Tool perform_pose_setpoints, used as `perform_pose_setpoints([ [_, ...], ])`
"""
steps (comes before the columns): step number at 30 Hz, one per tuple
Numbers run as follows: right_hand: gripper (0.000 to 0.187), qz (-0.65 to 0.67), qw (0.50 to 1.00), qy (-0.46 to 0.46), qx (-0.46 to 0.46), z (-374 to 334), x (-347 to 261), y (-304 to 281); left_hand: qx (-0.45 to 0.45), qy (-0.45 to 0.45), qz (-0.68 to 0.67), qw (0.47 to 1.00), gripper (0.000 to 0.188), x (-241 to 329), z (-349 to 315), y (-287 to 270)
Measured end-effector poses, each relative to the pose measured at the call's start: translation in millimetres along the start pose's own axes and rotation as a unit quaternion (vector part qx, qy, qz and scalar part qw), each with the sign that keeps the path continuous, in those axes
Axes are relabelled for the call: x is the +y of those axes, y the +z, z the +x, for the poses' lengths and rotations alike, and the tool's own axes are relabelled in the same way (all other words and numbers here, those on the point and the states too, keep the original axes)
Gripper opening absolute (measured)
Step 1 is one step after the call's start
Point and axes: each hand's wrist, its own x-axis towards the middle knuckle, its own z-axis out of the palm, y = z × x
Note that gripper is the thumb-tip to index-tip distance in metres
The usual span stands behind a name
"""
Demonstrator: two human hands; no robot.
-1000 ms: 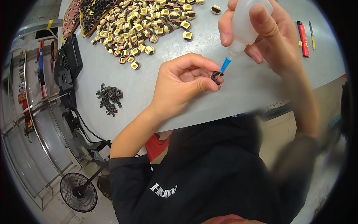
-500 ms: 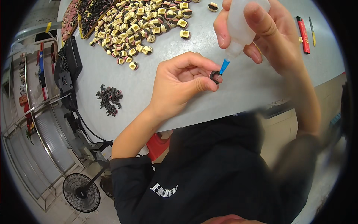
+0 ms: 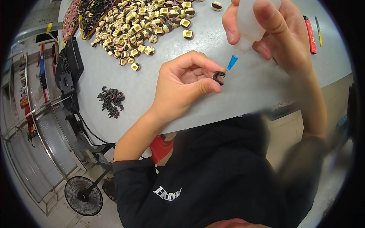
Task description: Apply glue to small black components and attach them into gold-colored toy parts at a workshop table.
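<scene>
Between the thumb and fingers of my left hand (image 3: 184, 81) is pinched a small black C-shaped piece (image 3: 218, 78), its gap turned to the right. My right hand (image 3: 283, 36) grips a translucent squeeze bottle (image 3: 249, 24), tilted with its blue dispensing tip (image 3: 232, 62) pointing down. The end of the tip is at the upper right edge of the black piece; whether they touch, I cannot tell. Left of my left hand lies a small heap of similar dark pieces (image 3: 111, 102).
A large pile of cream, black and pink pieces (image 3: 142, 28) covers the far left of the grey table (image 3: 152, 125). Trays of dark pieces (image 3: 93, 17) stand beyond it. At right lie a red box-like stick (image 3: 310, 36) and a thin tool with a yellow end (image 3: 319, 32).
The bottle and its blue tip have shifted slightly up and right with my right hand, from over the black piece to its edge. My left hand has barely moved.
</scene>
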Motion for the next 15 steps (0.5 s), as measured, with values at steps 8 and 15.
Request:
perform_pose_setpoints([
  [8, 0.034, -0.010, 1.000, 0.004, 0.009, -0.3, -0.1, 2.2, -0.006, 0.004, 0.004, 1.000, 0.025, -0.7, 0.1, -0.5],
  [15, 0.033, -0.011, 1.000, -0.007, 0.010, 0.1, 3.1, 1.4, 0.001, 0.004, 0.009, 1.000, 0.025, -1.1, 0.2, 0.1],
])
